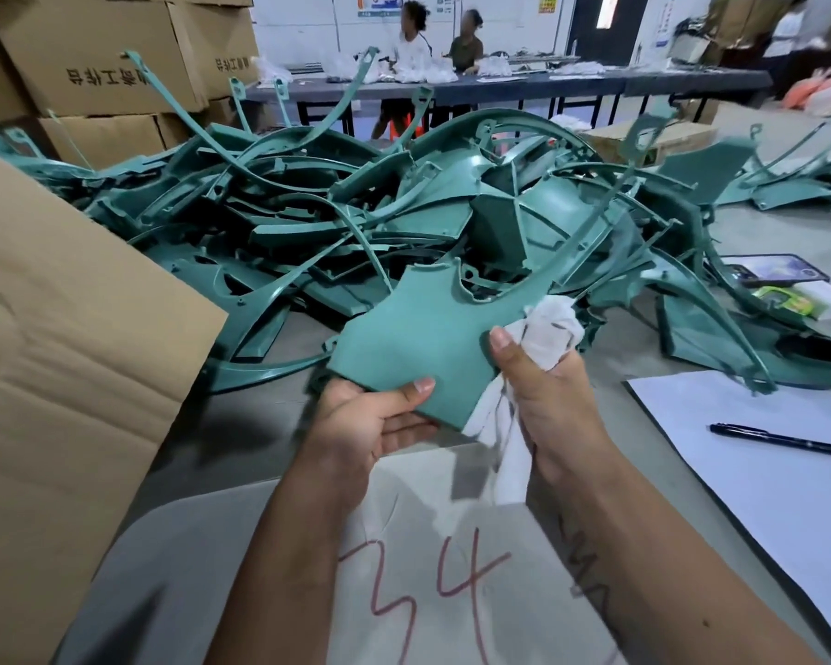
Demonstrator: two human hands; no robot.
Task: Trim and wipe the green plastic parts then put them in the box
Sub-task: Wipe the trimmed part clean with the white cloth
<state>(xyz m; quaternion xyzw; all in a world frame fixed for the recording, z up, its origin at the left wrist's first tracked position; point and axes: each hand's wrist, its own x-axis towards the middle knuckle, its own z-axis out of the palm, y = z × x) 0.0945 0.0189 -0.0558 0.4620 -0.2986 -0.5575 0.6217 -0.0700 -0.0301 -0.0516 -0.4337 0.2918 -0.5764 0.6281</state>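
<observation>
Left hand (361,424) pinches green plastic panel's (423,338) lower corner, thumb on top, fingers curled beneath | Right hand (548,391) grips white cloth (545,328) against panel's right edge | Panel held above table (202,520), before heaped green parts (308,218); cardboard box (68,352) left

Factory finishing and packing floor: heap of green moulded plastic parts (404,223) on a grey tabletop (241,439); stacked printed cardboard cartons (92,55) at left; long work table (500,84) behind with seated workers (413,40) sorting white goods; notices on wall.
</observation>
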